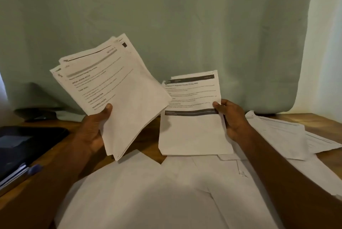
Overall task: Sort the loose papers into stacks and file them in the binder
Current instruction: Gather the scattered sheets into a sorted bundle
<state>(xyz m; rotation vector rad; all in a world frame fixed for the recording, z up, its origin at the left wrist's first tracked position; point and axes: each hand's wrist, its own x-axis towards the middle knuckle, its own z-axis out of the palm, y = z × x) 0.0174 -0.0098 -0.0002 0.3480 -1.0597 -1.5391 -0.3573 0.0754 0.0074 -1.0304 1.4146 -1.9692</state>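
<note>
My left hand [95,126] grips a fanned stack of printed papers [118,88] by its lower left edge, thumb on top, and holds it tilted above the table. My right hand [231,117] pinches a couple of printed sheets [190,117] with dark header bars at their right edge, lifted upright over the table. Several loose white sheets [148,191] lie overlapping on the wooden table [148,136] below both hands. More papers [285,136] are spread at the right. A dark binder [20,147] lies closed at the left.
A blue pen [33,170] rests by the binder's near edge, over some white pages. A pale green cloth [166,15] hangs behind the table. A dark flat object [40,114] sits at the back left under the cloth.
</note>
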